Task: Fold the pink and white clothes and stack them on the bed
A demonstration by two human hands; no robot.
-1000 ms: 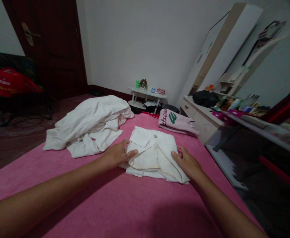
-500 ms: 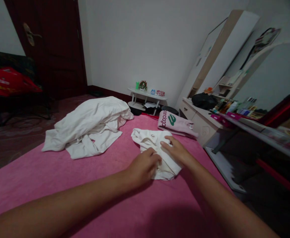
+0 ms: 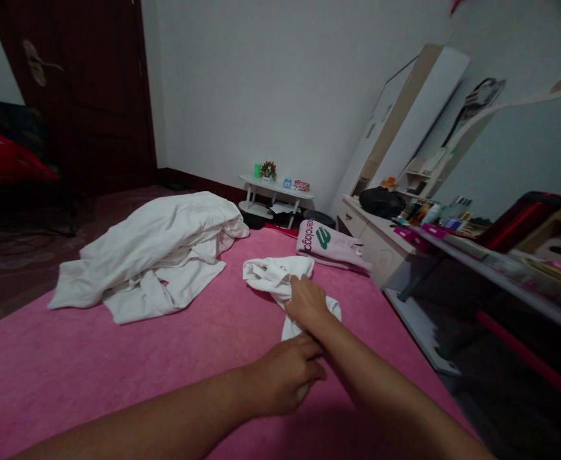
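Note:
A small white garment [image 3: 273, 273] with a metal button lies bunched on the pink bedspread [image 3: 242, 326]. My right hand [image 3: 307, 300] is closed on its middle, the fingers mostly hidden behind the hand. At the lower edge of the cloth my left hand [image 3: 290, 374] is curled, its knuckles against the fabric and just under my right forearm; the cloth between its fingers is mostly hidden. To the left a large white cloth [image 3: 160, 236] lies in a loose heap. Beyond my right hand rests a folded pale pink garment [image 3: 331, 241] with lettering and a green print.
A low white table [image 3: 273, 186] with small items stands by the far wall. Along the right are a dresser [image 3: 376, 233] with bottles and a black bag, and a cluttered desk [image 3: 496, 271]. A red bag [image 3: 9, 160] sits at far left, near the dark door [image 3: 93, 96].
My right hand has moved left and closed on the garment's middle. My left hand has dropped toward me, to the garment's lower edge. The garment is narrower and more bunched. The view has shifted slightly.

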